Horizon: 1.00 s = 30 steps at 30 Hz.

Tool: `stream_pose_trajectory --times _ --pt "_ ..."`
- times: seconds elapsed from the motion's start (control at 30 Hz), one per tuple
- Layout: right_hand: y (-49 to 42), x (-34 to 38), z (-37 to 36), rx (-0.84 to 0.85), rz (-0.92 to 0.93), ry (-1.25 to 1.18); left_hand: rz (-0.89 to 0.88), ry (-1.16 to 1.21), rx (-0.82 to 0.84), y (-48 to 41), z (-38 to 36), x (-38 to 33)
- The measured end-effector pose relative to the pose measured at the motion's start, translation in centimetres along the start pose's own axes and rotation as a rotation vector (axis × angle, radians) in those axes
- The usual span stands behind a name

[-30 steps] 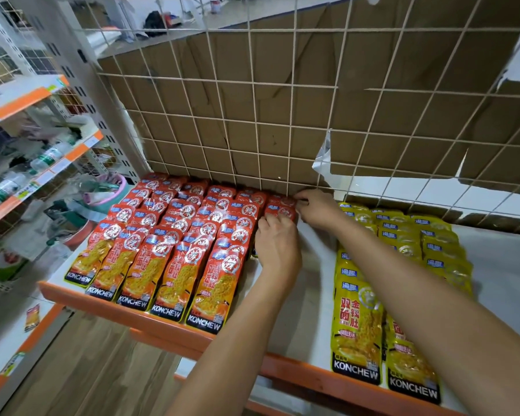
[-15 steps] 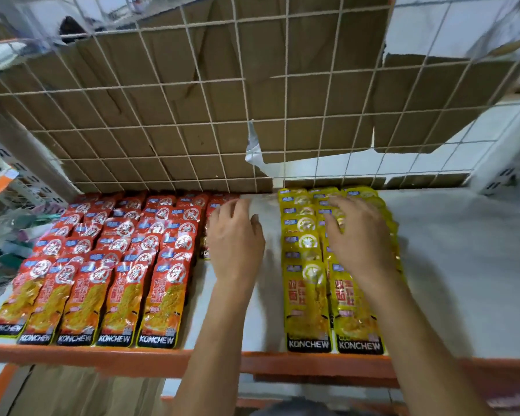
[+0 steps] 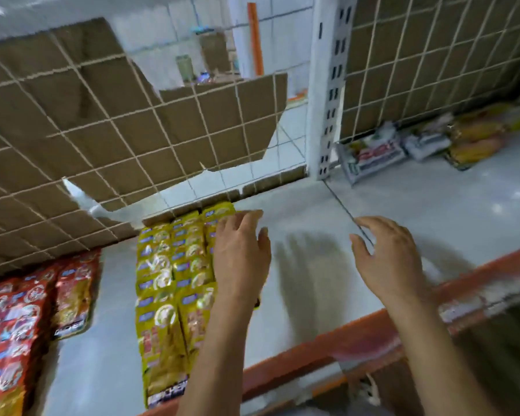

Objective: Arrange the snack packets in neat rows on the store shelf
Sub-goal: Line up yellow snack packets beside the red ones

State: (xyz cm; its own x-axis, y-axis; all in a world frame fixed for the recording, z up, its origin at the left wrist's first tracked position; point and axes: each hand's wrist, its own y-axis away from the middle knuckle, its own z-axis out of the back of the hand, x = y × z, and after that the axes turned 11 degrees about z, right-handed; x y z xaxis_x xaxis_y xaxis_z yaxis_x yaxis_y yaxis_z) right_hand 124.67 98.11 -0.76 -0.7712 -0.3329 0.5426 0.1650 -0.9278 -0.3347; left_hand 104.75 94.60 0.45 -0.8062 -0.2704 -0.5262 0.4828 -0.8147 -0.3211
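A shop: a white shelf (image 3: 312,205) with an orange front edge, backed by a wire grid (image 3: 102,130) and a slotted post (image 3: 327,100), carries rows of identical yellow packets (image 3: 168,280) and red packets (image 3: 12,319). More wrapped goods (image 3: 373,154) lie at upper right.

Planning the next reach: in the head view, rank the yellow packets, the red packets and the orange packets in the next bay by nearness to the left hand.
1. yellow packets: directly under the left hand.
2. red packets: to its left, across bare shelf.
3. orange packets: far right, at the back.
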Motion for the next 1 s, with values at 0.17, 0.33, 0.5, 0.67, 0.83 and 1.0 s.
stream_pose_trajectory --times 0.17,0.33,0.5,0.67,0.83,1.0 --pt "-1.8 -7.7 5.4 -0.002 -0.128 0.081 -0.094 0.009 0.126 -0.3 -5.5 -8.7" --pt "-5.1 -15.0 8.8 -0.009 -0.197 0.117 -0.194 -0.040 0.278 -1.3 -10.5 -16.6" --pt "-10.9 -21.6 11.0 0.006 -0.227 0.178 -0.364 -0.153 0.434 -3.0 -16.0 -24.3" --pt "-17.7 -26.4 11.6 0.070 -0.163 0.173 -0.483 -0.284 0.592 -4.7 -22.9 -29.9" --pt "-22.1 -28.2 11.2 0.122 -0.097 0.317 -0.517 -0.361 0.622 -6.4 -26.6 -32.4" --pt "-24.1 -29.5 10.1 0.214 -0.190 0.306 -0.469 -0.340 0.574 -6.5 -28.0 -33.1"
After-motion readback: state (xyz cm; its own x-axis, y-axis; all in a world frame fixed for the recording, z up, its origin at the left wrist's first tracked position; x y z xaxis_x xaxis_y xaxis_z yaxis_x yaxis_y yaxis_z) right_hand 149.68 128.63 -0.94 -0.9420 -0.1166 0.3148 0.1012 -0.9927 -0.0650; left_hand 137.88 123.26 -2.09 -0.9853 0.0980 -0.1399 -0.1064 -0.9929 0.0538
